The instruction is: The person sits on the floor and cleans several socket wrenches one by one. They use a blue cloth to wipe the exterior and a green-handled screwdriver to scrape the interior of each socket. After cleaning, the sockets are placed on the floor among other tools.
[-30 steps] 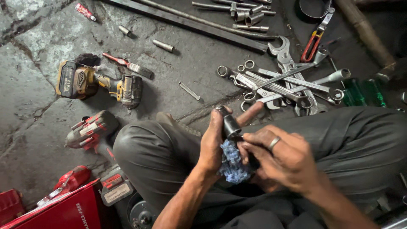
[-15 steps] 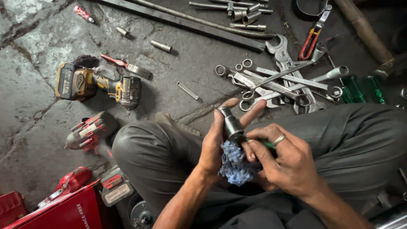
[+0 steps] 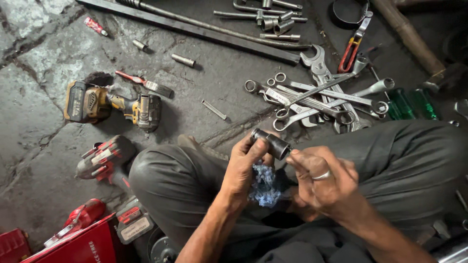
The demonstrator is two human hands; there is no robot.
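I sit cross-legged on a stone floor in dark grey trousers [image 3: 185,190]. My left hand [image 3: 246,163] grips a dark metal socket [image 3: 271,142] between thumb and fingers, tilted with its open end up-left. A frayed blue rag [image 3: 265,187] hangs under that hand, pressed between both palms. My right hand [image 3: 324,182], with a ring on one finger, touches the socket's lower end with its fingertips and holds the rag side.
A pile of wrenches [image 3: 317,100] lies just beyond my knees. A yellow impact driver [image 3: 109,104] and a red one [image 3: 105,158] lie at left, red tool cases [image 3: 73,241] at bottom left. Long steel bars [image 3: 195,29], sockets, red pliers [image 3: 353,46] and green-handled screwdrivers [image 3: 409,102] are further off.
The socket has tipped from nearly upright to a slant and sits higher above the rag. My right fingers have moved up onto its lower end.
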